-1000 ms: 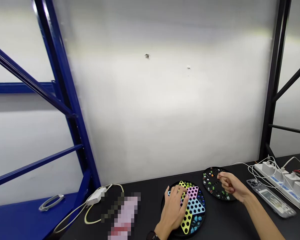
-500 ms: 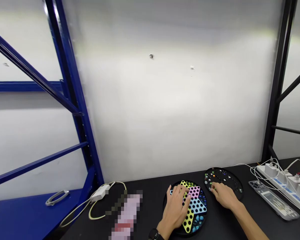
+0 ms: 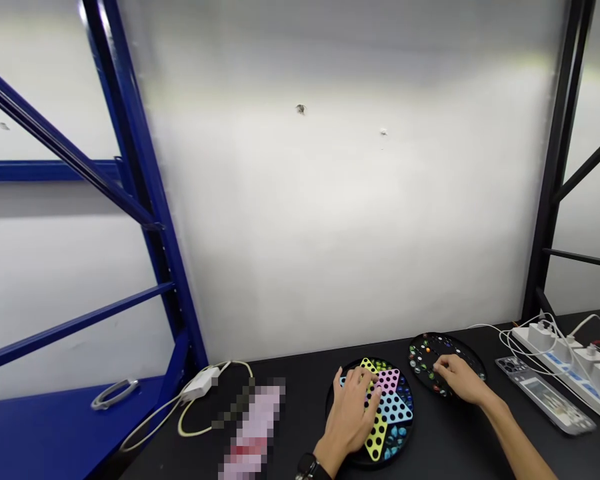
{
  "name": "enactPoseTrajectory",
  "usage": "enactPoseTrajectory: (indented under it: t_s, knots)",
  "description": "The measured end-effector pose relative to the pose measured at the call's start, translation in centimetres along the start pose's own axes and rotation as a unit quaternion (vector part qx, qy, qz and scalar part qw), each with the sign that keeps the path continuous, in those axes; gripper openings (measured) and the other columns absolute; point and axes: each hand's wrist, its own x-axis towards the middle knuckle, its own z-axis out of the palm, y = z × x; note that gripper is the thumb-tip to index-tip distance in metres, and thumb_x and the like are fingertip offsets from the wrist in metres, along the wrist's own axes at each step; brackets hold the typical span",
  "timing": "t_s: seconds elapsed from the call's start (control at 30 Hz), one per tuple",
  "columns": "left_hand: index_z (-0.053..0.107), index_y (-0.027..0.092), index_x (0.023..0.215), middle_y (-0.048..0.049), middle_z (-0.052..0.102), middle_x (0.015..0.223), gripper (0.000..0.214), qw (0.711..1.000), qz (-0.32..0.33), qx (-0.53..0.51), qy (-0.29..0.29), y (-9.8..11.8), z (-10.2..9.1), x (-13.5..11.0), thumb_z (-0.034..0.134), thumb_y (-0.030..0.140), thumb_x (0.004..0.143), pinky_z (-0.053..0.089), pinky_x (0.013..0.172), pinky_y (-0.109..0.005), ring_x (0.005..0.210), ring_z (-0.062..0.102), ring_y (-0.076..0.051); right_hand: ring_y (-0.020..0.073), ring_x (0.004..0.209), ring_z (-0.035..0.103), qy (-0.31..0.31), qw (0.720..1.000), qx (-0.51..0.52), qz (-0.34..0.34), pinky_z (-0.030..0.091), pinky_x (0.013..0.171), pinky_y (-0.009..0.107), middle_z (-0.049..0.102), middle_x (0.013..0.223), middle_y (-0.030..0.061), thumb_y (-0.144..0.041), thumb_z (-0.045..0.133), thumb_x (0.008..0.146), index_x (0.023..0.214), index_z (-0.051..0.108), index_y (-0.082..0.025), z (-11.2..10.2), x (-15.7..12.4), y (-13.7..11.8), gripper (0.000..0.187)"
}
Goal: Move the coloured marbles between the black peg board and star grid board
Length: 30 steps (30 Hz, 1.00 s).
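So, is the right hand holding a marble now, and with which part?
It cannot be told: the right hand is over the round black board, and its fingers hide any marble between them.

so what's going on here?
One person is working at a black table with bare hands. The left hand lies spread on a star-shaped Chinese checkers board with yellow, pink and blue points, and a wristwatch shows on that wrist. The right hand is curled at a round black board dotted with glass marbles; whether it holds one can't be seen. A white power strip sits off to the right.
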Motion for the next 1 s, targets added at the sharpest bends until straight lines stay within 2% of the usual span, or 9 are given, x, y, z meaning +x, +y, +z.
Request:
enactPoseTrajectory:
  t_s: [0.23, 0.37, 0.47, 0.57, 0.63, 0.7, 0.83, 0.93, 1.0]
  knots:
    - [0.057, 0.028, 0.103, -0.0008, 0.061, 0.108, 0.031, 1.000, -0.009, 0.001, -0.005, 0.0, 0.2, -0.1, 0.030, 0.043, 0.102, 0.022, 0.113, -0.061, 0.104, 0.058, -0.021, 0.0161, 0.065, 0.057, -0.064, 0.996, -0.049, 0.026, 0.034, 0.057, 0.025, 0.063, 0.066, -0.0003, -0.040, 0.059, 0.077, 0.079, 0.065, -0.022, 0.2, -0.7, 0.4, 0.019]
    - [0.058, 0.028, 0.102, 0.0003, 0.062, 0.106, 0.030, 0.999, 0.003, 0.031, 0.010, -0.1, 0.1, -0.1, 0.031, 0.042, 0.101, 0.028, 0.112, -0.056, 0.101, 0.060, -0.020, 0.0164, 0.067, 0.056, -0.028, 0.996, -0.074, 0.029, 0.033, 0.059, 0.025, 0.062, 0.067, -0.0010, -0.037, 0.063, 0.074, 0.074, 0.061, -0.023, 0.6, -1.1, -0.7, 0.014]
    - [0.058, 0.028, 0.102, -0.0006, 0.063, 0.106, 0.030, 1.000, 0.006, 0.026, 0.012, 0.0, 0.0, -0.1, 0.030, 0.041, 0.102, 0.028, 0.111, -0.056, 0.100, 0.060, -0.020, 0.0122, 0.051, 0.044, -0.002, 0.996, 0.084, 0.015, 0.029, 0.051, 0.024, 0.046, 0.052, -0.0047, -0.050, 0.059, 0.077, 0.068, 0.055, -0.022, 0.1, -1.0, -2.0, 0.029]
    - [0.057, 0.029, 0.104, -0.0002, 0.062, 0.106, 0.030, 1.000, 0.000, 0.017, 0.005, 0.1, -0.1, -0.1, 0.029, 0.040, 0.102, 0.027, 0.112, -0.058, 0.102, 0.060, -0.021, 0.0089, 0.037, 0.021, 0.029, 0.949, 0.312, 0.036, 0.019, 0.041, 0.024, 0.026, 0.046, -0.0098, -0.067, 0.034, 0.085, 0.076, 0.051, -0.024, -0.4, -0.6, -2.8, 0.048]
    - [0.058, 0.029, 0.104, -0.0002, 0.062, 0.107, 0.030, 1.000, -0.005, 0.010, 0.001, 0.1, -0.1, -0.2, 0.030, 0.042, 0.102, 0.026, 0.112, -0.060, 0.102, 0.060, -0.022, 0.0087, 0.034, 0.015, 0.041, 0.934, 0.352, 0.056, 0.018, 0.038, 0.025, 0.025, 0.046, -0.0106, -0.071, 0.019, 0.086, 0.078, 0.048, -0.024, -0.2, 0.1, -2.9, 0.055]
    - [0.057, 0.028, 0.105, -0.0013, 0.061, 0.107, 0.031, 1.000, -0.003, 0.003, 0.000, 0.2, -0.1, -0.2, 0.029, 0.042, 0.102, 0.025, 0.112, -0.060, 0.103, 0.059, -0.022, 0.0090, 0.034, 0.019, 0.056, 0.954, 0.290, 0.054, 0.020, 0.038, 0.025, 0.029, 0.047, -0.0094, -0.069, 0.015, 0.087, 0.075, 0.045, -0.024, 0.4, 1.1, -2.7, 0.056]
    - [0.057, 0.029, 0.106, -0.0016, 0.061, 0.108, 0.032, 1.000, -0.007, -0.001, -0.001, 0.3, -0.2, -0.2, 0.027, 0.040, 0.102, 0.025, 0.112, -0.061, 0.104, 0.058, -0.021, 0.0133, 0.048, 0.045, 0.081, 0.984, 0.156, 0.021, 0.033, 0.048, 0.024, 0.046, 0.053, -0.0032, -0.059, 0.038, 0.086, 0.068, 0.049, -0.022, 2.1, 3.0, -2.5, 0.043]
    - [0.057, 0.029, 0.106, -0.0012, 0.062, 0.108, 0.032, 1.000, -0.012, -0.005, -0.005, 0.4, -0.4, -0.2, 0.028, 0.041, 0.102, 0.026, 0.112, -0.061, 0.104, 0.059, -0.021, 0.0199, 0.072, 0.061, 0.049, 0.998, -0.022, 0.012, 0.040, 0.063, 0.027, 0.065, 0.075, 0.0032, -0.044, 0.045, 0.088, 0.082, 0.059, -0.023, 3.2, 3.8, -3.1, 0.026]
    - [0.058, 0.030, 0.106, -0.0012, 0.062, 0.108, 0.034, 1.000, -0.018, -0.014, -0.004, 0.4, -0.4, -0.2, 0.026, 0.041, 0.103, 0.026, 0.112, -0.059, 0.104, 0.059, -0.021, 0.0232, 0.083, 0.064, 0.020, 0.990, -0.138, 0.014, 0.041, 0.070, 0.030, 0.068, 0.091, 0.0066, -0.035, 0.046, 0.089, 0.095, 0.061, -0.026, 3.8, 4.1, -3.5, 0.019]
